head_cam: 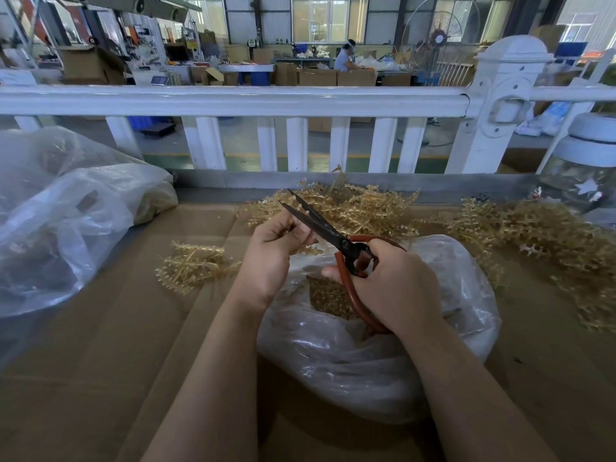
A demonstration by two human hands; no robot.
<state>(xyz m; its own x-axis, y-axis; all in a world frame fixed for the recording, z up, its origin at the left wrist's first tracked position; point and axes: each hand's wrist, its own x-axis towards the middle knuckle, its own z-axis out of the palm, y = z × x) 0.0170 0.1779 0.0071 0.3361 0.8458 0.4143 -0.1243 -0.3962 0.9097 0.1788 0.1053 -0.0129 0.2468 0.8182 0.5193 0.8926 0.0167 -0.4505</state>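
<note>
My right hand (pixel 393 285) grips the red loop handles of black-bladed scissors (pixel 320 221), whose blades are parted and point up and to the left. My left hand (pixel 273 248) pinches a small tan plastic sprig (pixel 301 233) right at the blades. Under both hands lies an open clear plastic bag (pixel 366 355) with small golden cut pieces (pixel 328 296) inside. Piles of tan plastic sprigs lie behind the scissors (pixel 363 208), at the right (pixel 540 238) and at the left (pixel 191 265).
Brown cardboard (pixel 116 328) covers the table. A large clear bag (pixel 60 211) bulges at the left. A glass jar with a white lid (pixel 583 168) stands at the far right. A white railing (pixel 266 101) runs behind the table's metal edge.
</note>
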